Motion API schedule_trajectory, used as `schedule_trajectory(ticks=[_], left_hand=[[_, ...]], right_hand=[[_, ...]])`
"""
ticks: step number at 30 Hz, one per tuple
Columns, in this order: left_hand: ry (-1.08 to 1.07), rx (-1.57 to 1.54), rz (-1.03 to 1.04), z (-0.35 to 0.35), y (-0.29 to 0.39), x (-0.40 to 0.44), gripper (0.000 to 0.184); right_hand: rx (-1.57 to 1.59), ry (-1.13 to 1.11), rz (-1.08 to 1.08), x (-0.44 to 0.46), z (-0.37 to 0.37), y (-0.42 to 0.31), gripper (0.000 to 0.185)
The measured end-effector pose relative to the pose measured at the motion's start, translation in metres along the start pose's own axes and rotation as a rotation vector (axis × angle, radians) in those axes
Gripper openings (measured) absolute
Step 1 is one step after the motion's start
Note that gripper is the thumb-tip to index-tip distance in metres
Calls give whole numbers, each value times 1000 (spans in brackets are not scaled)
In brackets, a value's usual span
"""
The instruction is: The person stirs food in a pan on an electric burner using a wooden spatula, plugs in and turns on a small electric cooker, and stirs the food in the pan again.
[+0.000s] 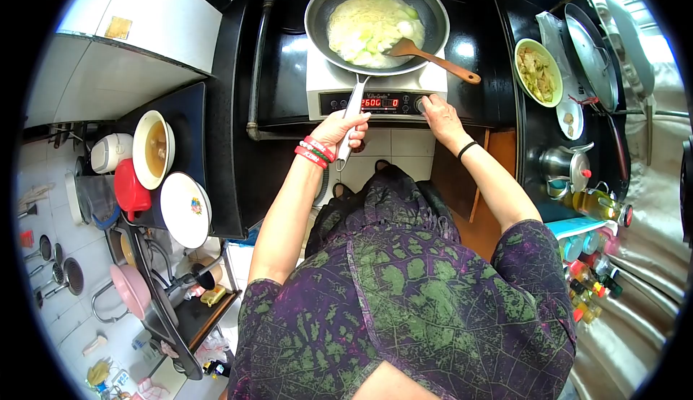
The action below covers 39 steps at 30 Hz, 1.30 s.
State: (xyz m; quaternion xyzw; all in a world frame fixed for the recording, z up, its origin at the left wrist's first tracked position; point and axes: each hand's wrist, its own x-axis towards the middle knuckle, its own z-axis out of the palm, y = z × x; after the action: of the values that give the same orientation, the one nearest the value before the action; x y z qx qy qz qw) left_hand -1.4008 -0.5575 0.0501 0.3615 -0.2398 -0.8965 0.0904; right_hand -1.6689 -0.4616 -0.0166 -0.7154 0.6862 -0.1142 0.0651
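A wok (315, 28) stands on the white induction cooker (317, 75). Pale liquid with green and white pieces (372, 24) bubbles or foams inside it. My left hand (341, 131) is wrapped round the wok's metal handle (354, 100). With its fingertips, my right hand (442, 118) grips the control knob (420, 104) at the right end of the cooker's front panel. Red digits glow on the display (380, 102). A wooden spatula (440, 61) rests in the wok, its blade in the food and its handle sticking out over the right rim.
To the right are a bowl of cooked food (521, 57), a small dish (569, 131), a metal kettle (567, 165) and an oil bottle (599, 205). On the left stand a bowl of brown liquid (167, 133), a white plate (184, 219) and a red pot (130, 187).
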Motion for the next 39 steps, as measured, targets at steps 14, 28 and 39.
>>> schedule_trajectory(ticks=[14,28,39], left_hand=[[20,105,81,-2,-8,-4,18],[154,223,159,5,-29,-30,25],[202,268,177,7,-30,-29,25]], right_hand=[[-411,350,32,43,-109,-31,36],[-186,-269,-125,82,-175,-1,28],[59,48,108,135,-116,2,29]])
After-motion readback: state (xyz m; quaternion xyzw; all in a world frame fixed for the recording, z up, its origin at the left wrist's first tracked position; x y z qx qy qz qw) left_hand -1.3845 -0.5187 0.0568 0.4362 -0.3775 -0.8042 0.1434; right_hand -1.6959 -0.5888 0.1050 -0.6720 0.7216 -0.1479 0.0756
